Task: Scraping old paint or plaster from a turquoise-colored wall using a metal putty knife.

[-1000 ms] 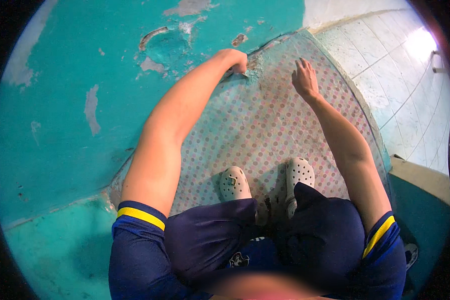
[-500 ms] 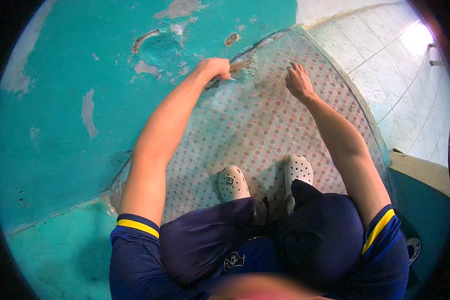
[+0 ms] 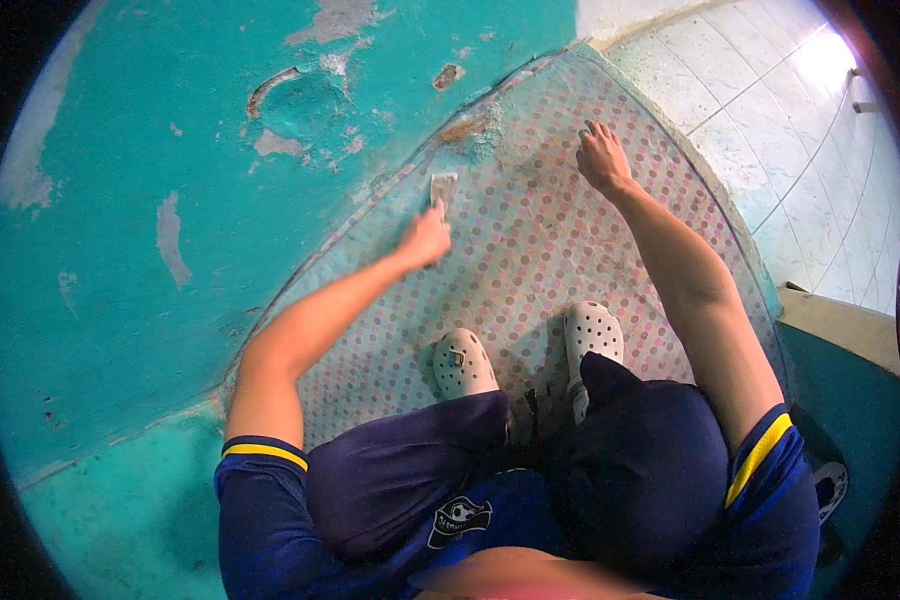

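Note:
My left hand is closed round a scraper, its pale wide blade pointing away from me. Hand and tool are over the dotted floor covering, close to the turquoise wall; whether the blade touches the covering I cannot tell. Just beyond the blade, at the wall's foot, lies a small heap of turquoise crumbs beside a brownish bare patch. Farther right, my right hand rests on the covering, fingers slightly bent and apart, with nothing visible in it.
Peeled grey patches and a chipped hollow mark the wall. White tiles lie beyond a raised edge at the right. My feet, in pale perforated clogs, stand on the covering. A dark sandal is at the lower right.
My left hand has drawn back toward me from the wall's foot, bringing the scraper blade and the crumbs into sight. My right hand has hardly moved.

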Demonstrator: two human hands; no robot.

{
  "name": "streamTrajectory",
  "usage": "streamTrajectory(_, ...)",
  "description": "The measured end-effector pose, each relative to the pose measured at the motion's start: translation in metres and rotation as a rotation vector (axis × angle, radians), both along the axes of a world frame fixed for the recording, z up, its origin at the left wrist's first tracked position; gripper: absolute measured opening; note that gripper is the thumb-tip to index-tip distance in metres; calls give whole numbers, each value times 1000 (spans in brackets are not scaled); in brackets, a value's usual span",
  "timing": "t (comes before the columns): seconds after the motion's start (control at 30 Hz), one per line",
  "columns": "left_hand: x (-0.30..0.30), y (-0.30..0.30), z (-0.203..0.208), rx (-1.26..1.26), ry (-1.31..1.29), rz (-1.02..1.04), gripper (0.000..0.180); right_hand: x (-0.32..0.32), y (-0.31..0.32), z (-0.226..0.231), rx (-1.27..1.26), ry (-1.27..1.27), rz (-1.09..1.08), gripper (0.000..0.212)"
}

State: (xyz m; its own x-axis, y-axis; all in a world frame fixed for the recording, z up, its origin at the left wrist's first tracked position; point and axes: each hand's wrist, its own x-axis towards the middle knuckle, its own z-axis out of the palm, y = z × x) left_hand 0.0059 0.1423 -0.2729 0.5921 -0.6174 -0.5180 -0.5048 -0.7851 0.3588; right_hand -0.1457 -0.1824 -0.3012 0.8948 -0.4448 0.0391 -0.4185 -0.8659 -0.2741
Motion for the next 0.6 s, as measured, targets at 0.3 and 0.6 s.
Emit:
streamTrajectory(0.3, -110, 1, 20, 142, 388, -68, 56, 2, 2, -4, -2, -67, 17, 34)
streamTrajectory(0.6, -42, -121, 7, -135, 178, 21, 39, 17, 15, 0, 45, -70, 11, 32)
